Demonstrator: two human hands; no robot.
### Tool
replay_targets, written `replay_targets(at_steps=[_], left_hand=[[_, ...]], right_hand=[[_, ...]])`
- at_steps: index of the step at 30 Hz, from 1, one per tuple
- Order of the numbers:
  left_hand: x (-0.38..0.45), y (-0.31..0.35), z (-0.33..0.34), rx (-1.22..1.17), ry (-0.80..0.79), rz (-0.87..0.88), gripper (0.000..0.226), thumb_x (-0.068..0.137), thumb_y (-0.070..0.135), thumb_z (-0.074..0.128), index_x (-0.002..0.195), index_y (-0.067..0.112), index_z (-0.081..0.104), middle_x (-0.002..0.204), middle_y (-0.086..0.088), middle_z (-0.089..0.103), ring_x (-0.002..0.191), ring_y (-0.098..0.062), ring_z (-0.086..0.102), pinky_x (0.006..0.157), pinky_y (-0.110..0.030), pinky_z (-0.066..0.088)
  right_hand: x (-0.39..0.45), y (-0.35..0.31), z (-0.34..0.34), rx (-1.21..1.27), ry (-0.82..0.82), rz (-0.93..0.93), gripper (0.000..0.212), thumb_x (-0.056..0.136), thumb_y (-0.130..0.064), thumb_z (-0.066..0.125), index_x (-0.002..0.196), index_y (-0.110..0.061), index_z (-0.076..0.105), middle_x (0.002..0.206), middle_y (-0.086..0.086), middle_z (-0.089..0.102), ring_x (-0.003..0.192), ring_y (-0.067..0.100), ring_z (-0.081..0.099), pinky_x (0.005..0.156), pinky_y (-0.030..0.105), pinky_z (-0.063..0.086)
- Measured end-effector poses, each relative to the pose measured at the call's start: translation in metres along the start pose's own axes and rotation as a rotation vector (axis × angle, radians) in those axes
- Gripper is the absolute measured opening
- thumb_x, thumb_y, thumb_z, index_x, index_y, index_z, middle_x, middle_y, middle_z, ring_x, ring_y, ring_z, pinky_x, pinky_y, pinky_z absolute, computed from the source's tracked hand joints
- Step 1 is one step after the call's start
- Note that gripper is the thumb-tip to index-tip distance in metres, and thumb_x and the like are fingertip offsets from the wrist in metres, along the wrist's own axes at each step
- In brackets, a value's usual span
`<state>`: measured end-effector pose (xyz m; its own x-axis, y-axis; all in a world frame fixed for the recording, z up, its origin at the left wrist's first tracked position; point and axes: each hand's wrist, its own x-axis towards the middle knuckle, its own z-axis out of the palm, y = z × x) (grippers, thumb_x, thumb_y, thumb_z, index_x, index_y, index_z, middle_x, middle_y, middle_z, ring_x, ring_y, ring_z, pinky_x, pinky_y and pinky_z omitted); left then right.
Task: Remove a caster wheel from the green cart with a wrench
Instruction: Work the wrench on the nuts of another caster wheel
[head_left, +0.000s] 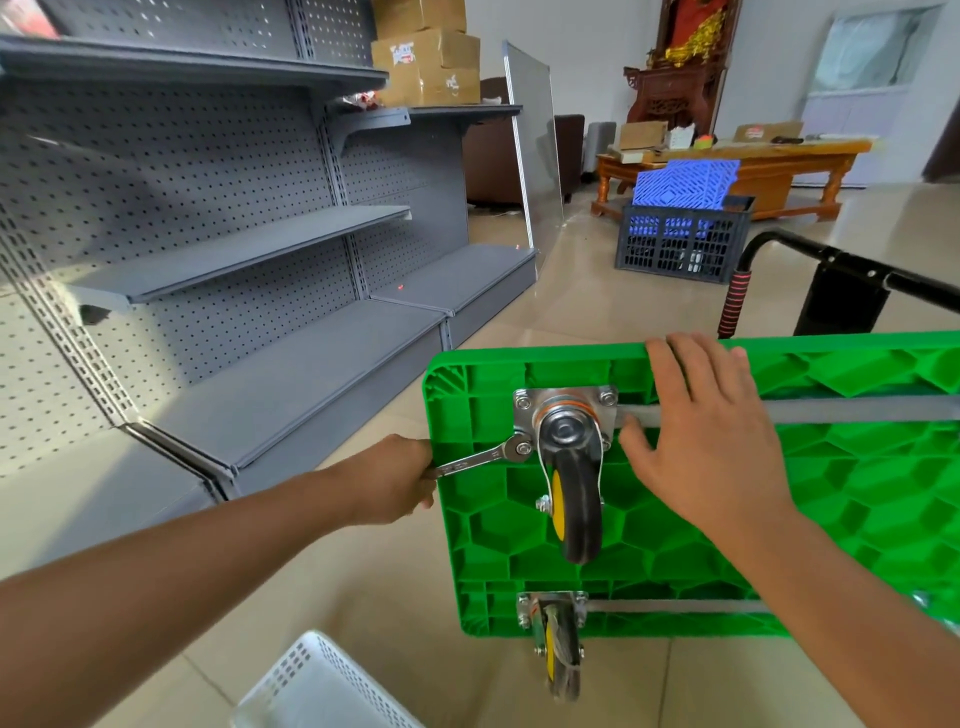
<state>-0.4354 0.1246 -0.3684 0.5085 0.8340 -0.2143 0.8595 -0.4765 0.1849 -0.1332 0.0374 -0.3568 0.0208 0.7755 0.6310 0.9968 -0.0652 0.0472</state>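
Gripping the wrench (480, 460) at frame centre, the left hand (395, 480) turns nothing visible; its head sits on a bolt of the caster wheel (574, 499), while the right hand (711, 441) lies spread on the green cart (857, 499).

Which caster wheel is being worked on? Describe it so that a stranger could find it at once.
Find the green cart tipped on its side on the floor. Two caster wheels show on its underside; take the upper wheel, beside the flat right hand. Unlike the lower wheel, it has a wrench on a plate bolt.
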Motion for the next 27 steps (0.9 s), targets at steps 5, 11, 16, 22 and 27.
replay_targets(at_steps=[5, 11, 16, 22, 27], left_hand=[[-0.011, 0.005, 0.015, -0.13, 0.086, -0.065, 0.03, 0.105, 0.048, 0.042, 0.081, 0.03, 0.043, 0.085, 0.004, 0.063, 0.079, -0.015, 0.057, 0.067, -0.029, 0.04], [-0.026, 0.018, 0.054, -0.207, 0.357, -0.085, 0.039, 0.102, 0.057, 0.036, 0.088, 0.025, 0.054, 0.069, 0.002, 0.056, 0.071, -0.024, 0.058, 0.062, -0.036, 0.041], [-0.032, 0.03, 0.063, -0.548, 0.519, -0.131, 0.045, 0.102, 0.052, 0.046, 0.074, 0.018, 0.055, 0.063, -0.001, 0.058, 0.061, -0.017, 0.053, 0.064, -0.035, 0.047], [-0.023, 0.033, 0.06, -0.613, 0.53, -0.128, 0.049, 0.101, 0.053, 0.047, 0.073, 0.013, 0.053, 0.064, -0.004, 0.057, 0.06, -0.015, 0.05, 0.061, -0.034, 0.044], [-0.017, 0.034, 0.056, -0.615, 0.503, -0.132, 0.051, 0.102, 0.052, 0.047, 0.075, 0.009, 0.054, 0.064, 0.0, 0.054, 0.059, -0.014, 0.048, 0.059, -0.03, 0.039]], right_hand=[[0.001, -0.002, -0.004, 0.022, -0.009, 0.014, 0.073, 0.089, -0.039, 0.058, 0.15, -0.005, 0.036, 0.149, 0.015, 0.041, 0.144, 0.034, 0.032, 0.124, 0.053, 0.019], [0.001, 0.0, -0.005, 0.031, -0.017, 0.019, 0.074, 0.088, -0.038, 0.058, 0.151, -0.007, 0.035, 0.151, 0.013, 0.041, 0.144, 0.033, 0.03, 0.124, 0.051, 0.018], [0.001, -0.004, -0.005, 0.044, -0.002, 0.028, 0.073, 0.088, -0.037, 0.059, 0.151, -0.007, 0.036, 0.15, 0.014, 0.042, 0.144, 0.034, 0.031, 0.124, 0.051, 0.017], [0.001, -0.002, -0.008, 0.052, -0.003, 0.025, 0.072, 0.087, -0.036, 0.06, 0.15, -0.007, 0.037, 0.149, 0.013, 0.042, 0.143, 0.034, 0.032, 0.124, 0.051, 0.018], [0.001, -0.003, -0.008, 0.054, -0.011, 0.026, 0.073, 0.087, -0.037, 0.06, 0.15, -0.007, 0.036, 0.149, 0.013, 0.042, 0.143, 0.033, 0.032, 0.124, 0.051, 0.018]])
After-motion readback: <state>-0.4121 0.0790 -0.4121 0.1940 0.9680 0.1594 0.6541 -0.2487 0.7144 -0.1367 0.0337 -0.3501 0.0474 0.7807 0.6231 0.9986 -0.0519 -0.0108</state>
